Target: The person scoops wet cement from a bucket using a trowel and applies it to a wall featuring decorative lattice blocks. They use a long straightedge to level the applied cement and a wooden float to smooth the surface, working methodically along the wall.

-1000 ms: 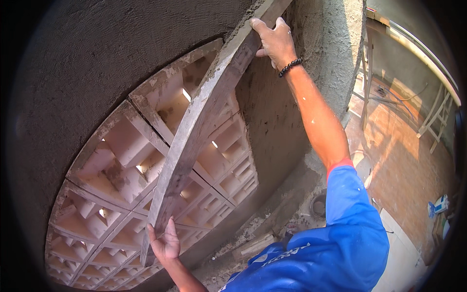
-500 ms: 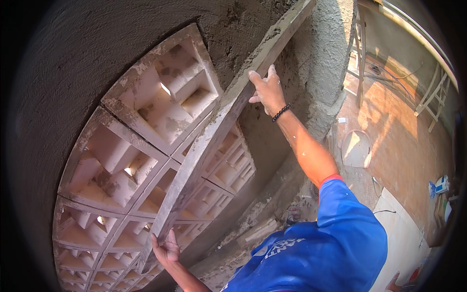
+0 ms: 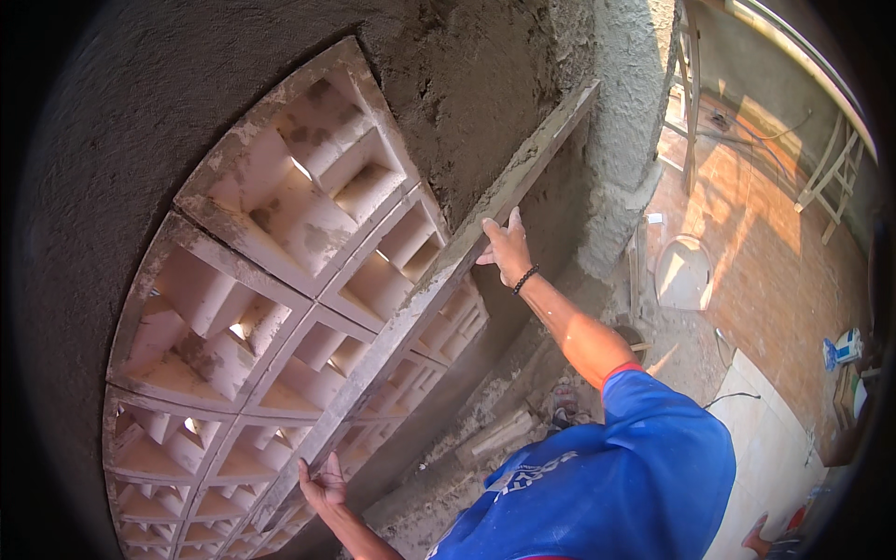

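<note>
A long, straight screed board (image 3: 401, 320), smeared with mortar along its upper edge, slants across the wall from upper right to lower left. My right hand (image 3: 507, 248), with a dark bead bracelet at the wrist, grips it above the middle. My left hand (image 3: 323, 482) holds it near its lower end; some fingers of both hands are hidden behind the board. Beneath it are pale pink ventilation blocks (image 3: 250, 408), set as a rounded panel in the wall. Wet grey mortar (image 3: 467, 103) covers the wall above the board.
A rough plastered column (image 3: 627, 121) stands beyond the board's upper end. Rubble and wood scraps (image 3: 509, 434) lie along the wall's foot. Wooden trestles (image 3: 831, 177) stand on the tiled floor (image 3: 747, 261) at right, near a pale arched piece (image 3: 684, 275).
The board has slid down the wall, and its upper end now shows. My right hand has moved down with it; my left hand has shifted only slightly. More of the blocks is uncovered.
</note>
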Available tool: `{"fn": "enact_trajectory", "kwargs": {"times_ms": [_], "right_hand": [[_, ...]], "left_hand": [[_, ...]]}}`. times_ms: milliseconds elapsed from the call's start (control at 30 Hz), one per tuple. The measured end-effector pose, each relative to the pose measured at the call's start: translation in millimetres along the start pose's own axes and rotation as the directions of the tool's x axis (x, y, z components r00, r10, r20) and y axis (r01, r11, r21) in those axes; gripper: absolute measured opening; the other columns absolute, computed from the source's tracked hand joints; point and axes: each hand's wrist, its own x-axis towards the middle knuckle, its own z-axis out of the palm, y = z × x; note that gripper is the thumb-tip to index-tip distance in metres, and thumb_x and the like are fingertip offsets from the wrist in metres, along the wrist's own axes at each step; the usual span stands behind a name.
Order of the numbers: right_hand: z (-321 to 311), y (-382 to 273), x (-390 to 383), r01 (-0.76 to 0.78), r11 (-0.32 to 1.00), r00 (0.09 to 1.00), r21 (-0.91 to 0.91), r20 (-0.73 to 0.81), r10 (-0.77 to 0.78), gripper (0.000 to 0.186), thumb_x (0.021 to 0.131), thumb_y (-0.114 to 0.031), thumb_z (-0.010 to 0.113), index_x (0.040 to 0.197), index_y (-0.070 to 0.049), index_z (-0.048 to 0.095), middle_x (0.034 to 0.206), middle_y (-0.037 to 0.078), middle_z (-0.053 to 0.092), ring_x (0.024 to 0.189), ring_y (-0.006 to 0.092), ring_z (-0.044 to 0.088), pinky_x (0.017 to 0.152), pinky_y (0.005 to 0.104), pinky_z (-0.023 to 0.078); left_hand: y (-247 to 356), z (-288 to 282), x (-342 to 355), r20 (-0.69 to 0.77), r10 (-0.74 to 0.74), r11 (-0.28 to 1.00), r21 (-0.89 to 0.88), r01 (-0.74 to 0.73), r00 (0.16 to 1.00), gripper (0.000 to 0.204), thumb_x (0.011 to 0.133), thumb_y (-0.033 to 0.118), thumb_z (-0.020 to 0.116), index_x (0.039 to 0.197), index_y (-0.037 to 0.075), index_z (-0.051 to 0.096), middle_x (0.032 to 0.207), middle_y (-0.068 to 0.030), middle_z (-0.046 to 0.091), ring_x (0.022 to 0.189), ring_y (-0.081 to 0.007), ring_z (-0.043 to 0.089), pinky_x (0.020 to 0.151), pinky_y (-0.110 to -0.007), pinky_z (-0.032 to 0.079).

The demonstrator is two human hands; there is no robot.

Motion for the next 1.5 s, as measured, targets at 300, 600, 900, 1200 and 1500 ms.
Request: {"fn": "enact_trajectory", "kwargs": {"times_ms": [300, 600, 900, 1200, 1500], "right_hand": [[-44, 96, -8, -0.143, 0.983, 0.989, 0.112, -0.019, 0.146, 0.087, 0.083, -0.019, 0.06, 0.142, 0.003, 0.0, 0.099, 0.016, 0.056, 0.06, 0.0184, 0.055, 0.052, 0.035, 0.056], [-151, 200, -84, -0.459, 0.888, 0.862, 0.029, -0.224, 0.454, 0.069, 0.083, -0.019, 0.06, 0.135, -0.001, 0.019, 0.116, 0.023, 0.049, 0.08, 0.0346, 0.061, 0.057, 0.0411, 0.058], [-267, 352, -142, -0.62, 0.784, 0.663, 0.017, -0.523, 0.536, 0.075, 0.079, -0.022, 0.066, 0.137, -0.005, 0.021, 0.126, 0.021, 0.042, 0.109, 0.0364, 0.05, 0.082, 0.0525, 0.049], [-302, 414, -147, -0.714, 0.699, 0.488, 0.043, -0.686, 0.54, 0.07, 0.074, -0.02, 0.069, 0.132, -0.005, 0.033, 0.128, 0.017, 0.041, 0.117, 0.0322, 0.043, 0.091, 0.0516, 0.04], [-356, 528, -86, -0.764, 0.592, 0.505, -0.254, -0.808, 0.305, 0.068, 0.068, -0.019, 0.07, 0.122, 0.003, 0.034, 0.116, 0.019, 0.046, 0.108, 0.0317, 0.044, 0.094, 0.0409, 0.036]], "left_hand": [[-27, -58, 17, -0.021, -0.021, 1.0, -0.022, 0.02, 1.0, 0.041, 0.082, 0.02, 0.067, 0.115, 0.002, 0.05, 0.12, -0.014, 0.057, 0.112, -0.0314, 0.055, 0.093, -0.048, 0.048], [-76, -163, 1, -0.159, 0.084, 0.995, -0.036, -0.09, 0.984, 0.035, 0.071, 0.018, 0.069, 0.103, 0.009, 0.057, 0.112, -0.0072, 0.061, 0.107, -0.0307, 0.056, 0.094, -0.057, 0.039], [-125, -202, -33, -0.337, 0.073, 0.997, 0.051, -0.059, 0.939, 0.048, 0.074, 0.029, 0.057, 0.116, 0.005, 0.054, 0.118, -0.0125, 0.058, 0.106, -0.0317, 0.056, 0.095, -0.05, 0.042], [-185, -274, -42, -0.388, 0.006, 0.98, 0.184, 0.071, 0.922, 0.041, 0.072, 0.03, 0.059, 0.104, 0.004, 0.056, 0.109, -0.0123, 0.06, 0.102, -0.0319, 0.056, 0.095, -0.048, 0.04], [-283, -340, 21, -0.574, -0.164, 0.959, 0.098, 0.266, 0.802, 0.04, 0.073, 0.029, 0.06, 0.106, 0.007, 0.057, 0.112, -0.0133, 0.059, 0.105, -0.0339, 0.056, 0.091, -0.051, 0.044]]}}
